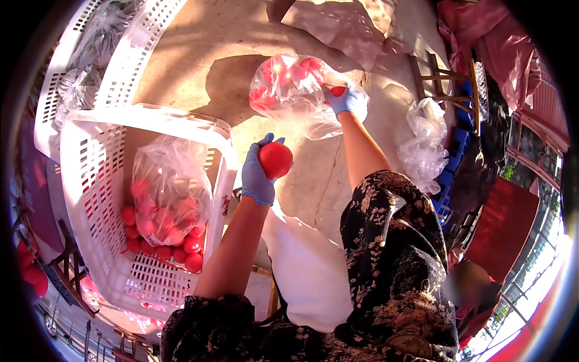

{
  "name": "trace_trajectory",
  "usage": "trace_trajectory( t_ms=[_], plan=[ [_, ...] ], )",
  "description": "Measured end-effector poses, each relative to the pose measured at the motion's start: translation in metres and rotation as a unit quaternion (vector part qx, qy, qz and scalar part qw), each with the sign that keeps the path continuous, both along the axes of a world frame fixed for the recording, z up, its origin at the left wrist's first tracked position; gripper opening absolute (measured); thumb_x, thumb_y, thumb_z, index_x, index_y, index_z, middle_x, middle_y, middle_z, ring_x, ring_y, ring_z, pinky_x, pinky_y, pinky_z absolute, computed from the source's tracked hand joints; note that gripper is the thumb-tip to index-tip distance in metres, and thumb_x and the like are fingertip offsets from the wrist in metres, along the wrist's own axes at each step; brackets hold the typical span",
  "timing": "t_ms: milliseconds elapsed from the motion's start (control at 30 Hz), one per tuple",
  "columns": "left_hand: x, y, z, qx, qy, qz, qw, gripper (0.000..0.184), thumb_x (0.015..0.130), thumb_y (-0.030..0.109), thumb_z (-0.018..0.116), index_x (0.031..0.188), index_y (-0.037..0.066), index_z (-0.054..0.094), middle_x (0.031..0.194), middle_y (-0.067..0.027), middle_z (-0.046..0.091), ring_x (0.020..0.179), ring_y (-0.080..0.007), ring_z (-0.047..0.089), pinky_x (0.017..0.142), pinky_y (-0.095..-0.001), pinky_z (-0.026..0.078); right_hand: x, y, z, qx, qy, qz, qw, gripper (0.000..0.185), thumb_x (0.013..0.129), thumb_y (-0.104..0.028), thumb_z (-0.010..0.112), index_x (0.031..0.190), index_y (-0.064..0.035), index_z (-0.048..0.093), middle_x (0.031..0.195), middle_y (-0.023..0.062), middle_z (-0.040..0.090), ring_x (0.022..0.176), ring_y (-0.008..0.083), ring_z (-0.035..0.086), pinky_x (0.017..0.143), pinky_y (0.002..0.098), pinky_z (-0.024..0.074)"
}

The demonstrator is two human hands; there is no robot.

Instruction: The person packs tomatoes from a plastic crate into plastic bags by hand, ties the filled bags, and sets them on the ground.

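Note:
My left hand [258, 176], in a blue glove, is wrapped round a large red tomato [275, 160] above the floor. My right hand [353, 104], also gloved, grips another tomato [338, 91], of which only a small part shows. It is at the side of a clear plastic bag [301, 117] with several red tomatoes inside; whether its fingers also hold the plastic I cannot tell. The white crate [96, 181] to the left of my left hand holds loose tomatoes [193, 244] and a second clear bag [172, 160] with tomatoes in or under it.
Another white crate [120, 63] with plastic bags stands at the upper left. Crumpled clear plastic [425, 145] lies on the concrete floor [199, 36] to the right, near blue crates [446, 178] and a wooden stool [452, 78]. White cloth [307, 271] covers my lap. A person [470, 286] is at the lower right.

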State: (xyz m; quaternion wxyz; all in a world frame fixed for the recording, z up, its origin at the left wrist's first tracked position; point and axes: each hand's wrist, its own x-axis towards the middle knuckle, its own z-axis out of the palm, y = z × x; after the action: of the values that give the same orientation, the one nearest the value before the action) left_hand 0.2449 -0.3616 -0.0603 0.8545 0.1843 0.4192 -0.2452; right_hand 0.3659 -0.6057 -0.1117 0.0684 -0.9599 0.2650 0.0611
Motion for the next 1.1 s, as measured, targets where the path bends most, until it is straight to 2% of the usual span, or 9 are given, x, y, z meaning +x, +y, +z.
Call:
trace_trajectory(
  t_ms=[267,333,400,467,567,700,833,1000,1100],
  plan=[
    [0.000,0.001,0.016,-0.036,-0.056,-0.009,0.998,0.031,0.089,0.024,0.037,0.110,0.005,0.048,0.118,-0.0201,0.049,0.093,-0.0346,0.056,0.079,-0.0466,0.047,-0.021,-0.030,-0.031,0.226,-0.173,0.168,0.944,0.066,0.059,-0.029,0.073,0.115,-0.0052,0.049,0.112,0.0135,0.052,0.098,0.0285,0.051,0.090,0.0363,0.0398],
    [-0.005,0.000,0.021,-0.079,-0.070,-0.001,0.994,0.029,0.088,0.022,0.038,0.108,0.004,0.048,0.117,-0.0212,0.049,0.092,-0.0356,0.056,0.079,-0.0463,0.047,-0.035,-0.017,0.007,0.639,-0.134,-0.033,0.757,0.064,0.066,-0.023,0.072,0.121,-0.0071,0.044,0.117,0.0093,0.049,0.104,0.0233,0.050,0.090,0.0356,0.0415],
    [-0.004,-0.001,0.035,-0.144,-0.075,-0.025,0.986,0.033,0.085,0.020,0.043,0.113,0.003,0.047,0.115,-0.0259,0.048,0.092,-0.0372,0.056,0.079,-0.0461,0.048,-0.044,-0.006,0.049,0.825,-0.116,-0.076,0.547,0.065,0.070,-0.018,0.070,0.125,-0.0072,0.039,0.124,0.0094,0.044,0.111,0.0271,0.047,0.091,0.0418,0.0420],
    [-0.003,-0.001,0.050,-0.151,-0.135,-0.071,0.977,0.037,0.084,0.020,0.044,0.117,0.002,0.045,0.115,-0.0283,0.047,0.092,-0.0379,0.055,0.079,-0.0461,0.047,-0.044,0.011,0.089,0.902,-0.076,-0.077,0.419,0.067,0.071,-0.030,0.067,0.127,-0.0064,0.037,0.127,0.0127,0.042,0.113,0.0366,0.043,0.092,0.0471,0.0403],
    [0.007,0.003,0.071,-0.179,-0.148,-0.124,0.965,0.048,0.088,0.031,0.041,0.126,0.002,0.037,0.110,-0.0303,0.051,0.091,-0.0360,0.057,0.081,-0.0437,0.047,-0.038,0.030,0.116,0.931,-0.064,-0.122,0.337,0.074,0.070,-0.047,0.062,0.128,-0.0083,0.036,0.127,0.0157,0.040,0.113,0.0429,0.040,0.089,0.0525,0.0396],
    [0.022,0.023,0.106,-0.193,-0.232,-0.207,0.931,0.065,0.090,0.048,0.032,0.134,0.001,0.023,0.106,-0.0279,0.054,0.089,-0.0310,0.058,0.082,-0.0396,0.046,-0.034,0.073,0.141,0.918,-0.064,-0.069,0.384,0.071,0.072,-0.051,0.057,0.125,-0.0076,0.039,0.124,0.0180,0.043,0.103,0.0414,0.048,0.079,0.0505,0.0450],
    [0.017,0.051,0.128,-0.151,-0.330,-0.227,0.904,0.067,0.088,0.051,0.033,0.132,0.001,0.027,0.108,-0.0238,0.055,0.088,-0.0278,0.059,0.080,-0.0352,0.046,-0.041,0.131,0.171,0.948,-0.036,0.058,0.310,0.061,0.067,-0.046,0.059,0.108,-0.0021,0.052,0.103,0.0186,0.054,0.092,0.0357,0.055,0.085,0.0464,0.0417],
    [-0.009,0.094,0.138,-0.127,-0.277,-0.198,0.932,0.072,0.080,0.056,0.049,0.123,0.000,0.037,0.105,-0.0176,0.056,0.084,-0.0253,0.061,0.075,-0.0331,0.050,-0.051,0.178,0.193,0.802,0.089,0.282,0.519,0.050,0.072,-0.039,0.059,0.099,0.0028,0.057,0.102,0.0202,0.057,0.100,0.0333,0.053,0.091,0.0448,0.0385],
    [-0.027,0.133,0.144,-0.157,-0.228,-0.176,0.945,0.072,0.077,0.054,0.054,0.124,0.002,0.036,0.106,-0.0161,0.055,0.080,-0.0251,0.062,0.073,-0.0336,0.051,-0.058,0.216,0.204,0.734,0.087,0.350,0.576,0.042,0.082,-0.034,0.054,0.104,0.0021,0.057,0.105,0.0182,0.058,0.102,0.0300,0.053,0.089,0.0395,0.0404]
  ],
)
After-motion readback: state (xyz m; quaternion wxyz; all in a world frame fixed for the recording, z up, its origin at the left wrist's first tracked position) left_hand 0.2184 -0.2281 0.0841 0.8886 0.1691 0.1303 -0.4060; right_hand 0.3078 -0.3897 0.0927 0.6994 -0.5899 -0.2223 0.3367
